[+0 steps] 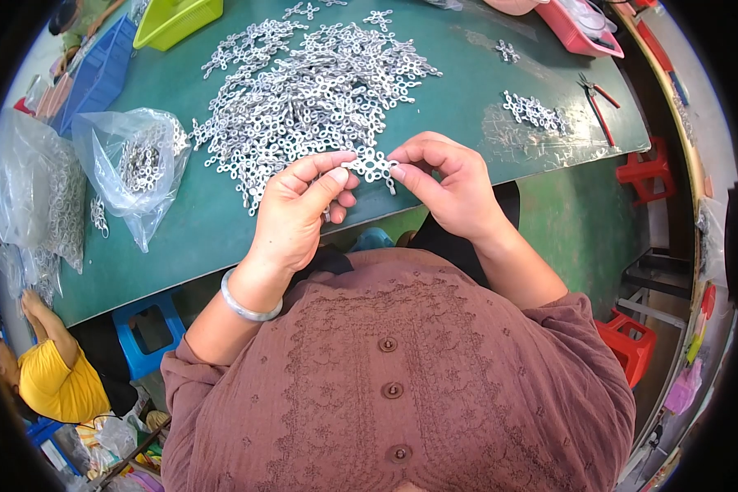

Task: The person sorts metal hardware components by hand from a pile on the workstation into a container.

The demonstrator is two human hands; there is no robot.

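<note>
Between my two hands, just above the table's near edge, is a small silvery metal piece made of joined rings (372, 165). My left hand (305, 193) pinches its left end between thumb and fingers. The right end is pinched by the thumb and forefinger of my right hand (447, 180). Right behind my hands lies a big heap of similar ringed metal pieces (303, 90) on the green table (459, 90). A small cluster of such pieces (533, 112) rests apart to the right, with a single one (507, 52) farther back.
Red-handled pliers (599, 107) lie at the table's right end. Clear plastic bags of metal pieces (139, 168) stand at the left. Behind are a blue crate (98, 74), a yellow-green basket (176, 20) and a pink basket (578, 29). A person in yellow (61, 373) sits at the left.
</note>
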